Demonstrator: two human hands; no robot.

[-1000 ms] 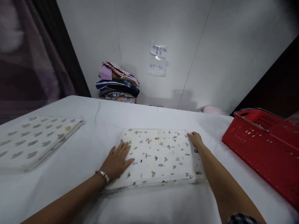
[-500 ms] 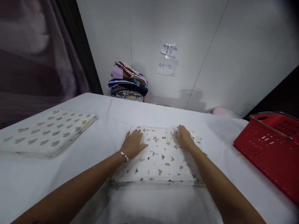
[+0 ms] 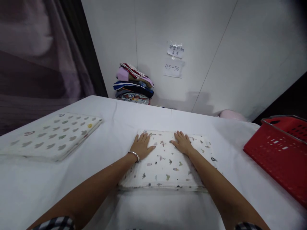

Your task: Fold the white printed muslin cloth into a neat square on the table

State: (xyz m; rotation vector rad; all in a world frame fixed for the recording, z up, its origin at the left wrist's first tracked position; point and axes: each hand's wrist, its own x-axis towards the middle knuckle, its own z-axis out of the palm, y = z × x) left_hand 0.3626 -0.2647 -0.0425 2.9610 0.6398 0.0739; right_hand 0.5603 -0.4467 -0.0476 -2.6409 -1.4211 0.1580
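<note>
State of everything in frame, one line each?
Middle cloth, folded, flat on the table
Left hand, open, palm down on the middle cloth's left part
Right hand, open, palm down on the same cloth
Bracelet, worn on left wrist
Left-side cloth, folded, lying flat
Fabric pile, stacked near the wall
Red basket, cut off by frame, contents hidden
Paper notes, stuck to wall

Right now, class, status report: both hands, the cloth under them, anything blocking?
Left hand, right hand: palms down on patterned cloth. Cloth folded, lying on white table. Nothing seen blocking; red basket apart at right, second folded cloth at left.
</note>
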